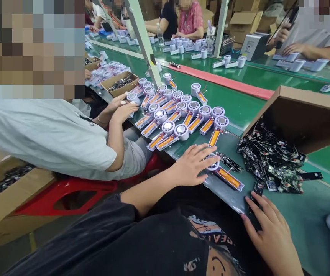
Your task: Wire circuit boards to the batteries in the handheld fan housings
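My left hand (pixel 195 165) is spread, palm down, its fingertips over the round head of a small handheld fan (pixel 229 179). This fan lies by the table edge, its handle uncovered to show an orange cell and thin wires. Beside it lies a black circuit board (pixel 230 161). My right hand (pixel 271 226) is low at the table edge, thumb apart from the fingers. Its fingertips touch another small black circuit board (pixel 257 189), partly hidden under them. A pile of circuit boards (pixel 274 161) spills from a tipped cardboard box (pixel 311 119).
Several open fans (pixel 182 111) stand clustered left of centre. A co-worker's hands (pixel 121 109) are at the cluster's left end. A metal post (pixel 144 42) and a red strip (pixel 222 81) stand beyond. Other people sit across the green table. A box of parts (pixel 121 83) is farther left.
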Available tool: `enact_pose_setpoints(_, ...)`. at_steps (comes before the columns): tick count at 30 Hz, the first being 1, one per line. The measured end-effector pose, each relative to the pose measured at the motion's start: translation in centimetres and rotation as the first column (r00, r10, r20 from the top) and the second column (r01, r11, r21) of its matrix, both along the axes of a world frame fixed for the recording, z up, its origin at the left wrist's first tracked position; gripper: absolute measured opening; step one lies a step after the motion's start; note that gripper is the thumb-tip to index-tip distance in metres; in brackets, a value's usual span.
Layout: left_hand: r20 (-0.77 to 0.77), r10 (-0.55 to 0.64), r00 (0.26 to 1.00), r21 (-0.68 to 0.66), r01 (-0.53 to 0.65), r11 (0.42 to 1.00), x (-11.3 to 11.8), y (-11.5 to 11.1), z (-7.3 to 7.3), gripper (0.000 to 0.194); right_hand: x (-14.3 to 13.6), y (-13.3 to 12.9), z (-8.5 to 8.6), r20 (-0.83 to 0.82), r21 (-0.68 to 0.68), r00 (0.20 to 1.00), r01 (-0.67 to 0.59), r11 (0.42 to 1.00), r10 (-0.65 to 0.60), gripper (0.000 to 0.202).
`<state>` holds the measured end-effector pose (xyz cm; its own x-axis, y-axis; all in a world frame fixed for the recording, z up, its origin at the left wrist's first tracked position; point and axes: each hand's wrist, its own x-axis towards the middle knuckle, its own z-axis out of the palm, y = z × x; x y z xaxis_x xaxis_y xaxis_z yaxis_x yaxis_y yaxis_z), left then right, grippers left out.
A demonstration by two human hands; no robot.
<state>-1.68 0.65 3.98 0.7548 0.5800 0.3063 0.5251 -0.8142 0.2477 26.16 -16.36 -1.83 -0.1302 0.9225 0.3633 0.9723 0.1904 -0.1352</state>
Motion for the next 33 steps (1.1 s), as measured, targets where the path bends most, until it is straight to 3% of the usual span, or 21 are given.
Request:
enact_pose_setpoints(4,-0.033,-0.105,0.994,-0.069,0.102,0.992,1.5,0.3,-0.9,0.047,2.4,-1.6,0.0,-0.058,-0.011,0.998,-0.005,1.0,0.004,0.032)
enact_pose_setpoints(8,0.048,-0.191,0.98,-0.112,0.195,0.974,2.8,-1.7,-1.1,0.04,3.6,-3.4,0.6,-0.116,-0.014,0.978,0.171,0.985,-0.171,0.029)
enact_pose_setpoints(12,0.002,-0.258,0.966,-0.173,0.255,0.951,4.3,-3.6,-0.7,0.04,2.5,-3.7,1.6,-0.09,-0.039,0.936,0.337,0.941,-0.34,0.023)
enact_pose_setpoints(15,-0.02,-0.279,0.96,-0.19,0.27,0.944,5.0,-3.9,-0.6,0.042,1.6,-3.3,2.1,-0.113,-0.114,0.86,0.487,0.866,-0.498,0.02)
enact_pose_setpoints(18,-0.022,-0.293,0.956,-0.19,0.284,0.94,4.9,-3.6,-0.7,0.044,1.8,-3.3,2.5,-0.153,-0.194,0.707,0.663,0.723,-0.69,0.023)
enact_pose_setpoints(20,0.018,-0.307,0.952,-0.188,0.304,0.934,4.4,-3.5,-0.8,0.048,2.2,-4.0,2.9,-0.254,-0.243,0.626,0.697,0.675,-0.737,0.028)
enact_pose_setpoints(21,0.062,-0.31,0.949,-0.196,0.316,0.928,4.1,-3.6,-0.7,0.048,2.3,-4.4,3.1,-0.346,-0.263,0.598,0.678,0.687,-0.723,0.028)
enact_pose_setpoints(23,0.193,-0.308,0.932,-0.258,0.351,0.9,3.4,-3.9,-0.6,0.041,1.8,-5.2,3.7,-0.555,-0.268,0.567,0.571,0.776,-0.609,0.026)
enact_pose_setpoints(25,0.329,-0.27,0.905,-0.41,0.394,0.823,2.8,-4.7,-0.3,0.035,0.1,-5.5,4.3,-0.678,-0.201,0.6,0.404,0.892,-0.425,0.023)
enact_pose_setpoints(26,0.382,-0.236,0.893,-0.515,0.418,0.748,2.7,-5.2,-0.3,0.037,-1.1,-5.4,4.6,-0.68,-0.149,0.66,0.303,0.941,-0.32,0.022)
enact_pose_setpoints(28,0.459,-0.136,0.878,-0.706,0.453,0.545,2.6,-6.5,-0.3,0.047,-3.8,-4.6,5.0,-0.585,-0.021,0.805,0.104,0.994,-0.097,0.023)
enact_pose_setpoints(30,0.5,0.013,0.866,-0.805,0.459,0.376,2.8,-7.8,-0.8,0.056,-6.2,-3.4,5.2,-0.453,0.1,0.886,-0.066,0.993,0.104,0.03)
enact_pose_setpoints(33,0.502,0.289,0.815,-0.863,0.448,0.236,2.8,-9.2,-2.0,0.052,-7.7,-1.9,5.2,-0.32,0.15,0.915,-0.209,0.966,0.247,0.035)
